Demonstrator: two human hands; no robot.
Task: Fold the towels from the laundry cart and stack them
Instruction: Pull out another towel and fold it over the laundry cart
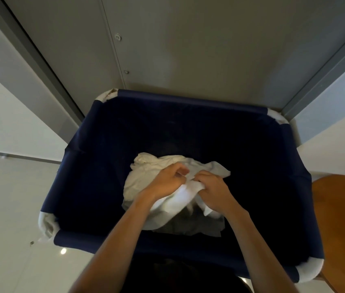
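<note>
While I lean over the laundry cart (95,166), both my forearms reach down into its dark blue fabric bin. My left hand (166,181) has its fingers curled, thumb against forefinger, pinching a fold of the white towel (144,176). My right hand (213,190) lies just beside it, fingers bent down and clenched on the same cloth — the two hands nearly touch at the knuckles. The towel is crumpled, not yet folded, and sits inside the cart, near its middle and toward my side. Its lower part falls into shadow, where a greyer layer of cloth (197,226) shows beneath — whether this is a second towel I cannot tell. The cart's corners (47,223) are white where the blue lining stops. Behind the cart stands a grey panelled wall (167,49). A pale glossy floor (9,197) lies to the left, and the curved edge of a wooden table (340,218) shows at the right, just beside the cart.
</note>
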